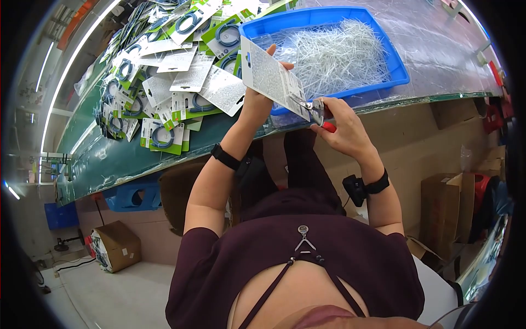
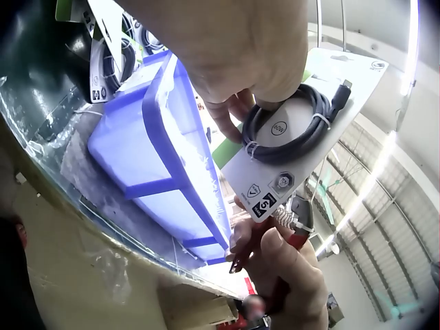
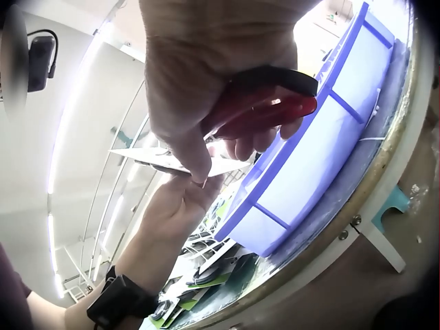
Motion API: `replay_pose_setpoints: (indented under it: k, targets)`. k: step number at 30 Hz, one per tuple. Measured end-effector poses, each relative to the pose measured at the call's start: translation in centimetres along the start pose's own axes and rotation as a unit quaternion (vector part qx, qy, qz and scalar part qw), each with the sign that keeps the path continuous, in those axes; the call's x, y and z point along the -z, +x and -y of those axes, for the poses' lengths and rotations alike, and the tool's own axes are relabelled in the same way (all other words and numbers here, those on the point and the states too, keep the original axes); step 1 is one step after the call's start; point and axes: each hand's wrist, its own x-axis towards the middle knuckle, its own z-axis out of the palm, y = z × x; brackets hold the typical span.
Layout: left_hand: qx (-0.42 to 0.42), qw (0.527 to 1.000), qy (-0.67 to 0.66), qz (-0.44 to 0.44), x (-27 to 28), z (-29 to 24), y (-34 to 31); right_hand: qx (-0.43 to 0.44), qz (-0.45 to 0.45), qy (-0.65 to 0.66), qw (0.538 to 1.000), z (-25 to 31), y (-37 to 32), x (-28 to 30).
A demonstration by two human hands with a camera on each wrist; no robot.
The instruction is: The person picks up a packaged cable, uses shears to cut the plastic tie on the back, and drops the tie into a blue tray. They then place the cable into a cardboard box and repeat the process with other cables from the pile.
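My left hand (image 1: 262, 94) holds a white packaging card (image 1: 272, 78) up over the table edge, in front of the blue tray. In the left wrist view the card (image 2: 302, 148) carries a coiled dark cable (image 2: 292, 127) tied on with thin ties. My right hand (image 1: 342, 129) grips red-handled cutters (image 1: 319, 112) whose tips meet the card's lower corner. In the right wrist view the red handles (image 3: 265, 103) lie inside my curled fingers, and the card's edge (image 3: 148, 157) shows beyond my thumb.
A blue tray (image 1: 394, 60) full of thin clear ties stands on the glass-topped table (image 1: 438, 44). Several green and white cable cards (image 1: 164, 82) lie heaped at the left. Cardboard boxes (image 1: 446, 211) stand on the floor below.
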Motion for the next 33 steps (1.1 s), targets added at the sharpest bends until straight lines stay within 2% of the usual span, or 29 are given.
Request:
replay_pose_setpoints:
  k: [6,9,14,17,18,21,22,25,33]
  targets:
    - [-0.002,1.0,-0.017,-0.015,-0.5,0.2,0.0,0.006,-0.006,0.021,1.0,0.0,0.2,-0.2]
    - [-0.031,0.995,0.09,-0.01,0.5,1.4,0.1,-0.083,0.075,0.084,0.99,-0.2,0.4,0.2]
    - [-0.007,0.989,0.134,-0.061,1.7,0.8,0.1,-0.125,0.104,0.089,0.983,-3.3,0.5,0.3]
    - [0.027,0.983,0.156,-0.09,2.0,-0.2,-0.6,-0.121,-0.036,0.067,0.99,-3.1,0.2,0.6]
    - [0.028,0.983,0.156,-0.091,2.1,-0.1,-0.8,-0.122,-0.035,0.068,0.99,-2.9,0.1,0.6]
    - [0.077,0.989,0.046,-0.122,2.0,0.8,-1.1,-0.116,-0.092,-0.038,0.988,-2.0,0.3,0.6]
    - [0.077,0.989,0.045,-0.12,1.6,0.7,-1.2,-0.117,-0.094,-0.039,0.988,-1.8,0.4,0.5]
    - [0.075,0.984,-0.081,-0.143,-0.7,-1.1,-1.8,-0.057,-0.13,-0.184,0.973,-1.3,0.3,0.2]
    - [-0.017,0.983,-0.097,-0.154,-0.7,-0.4,-2.4,-0.036,-0.111,-0.234,0.965,-0.8,-0.5,-0.4]
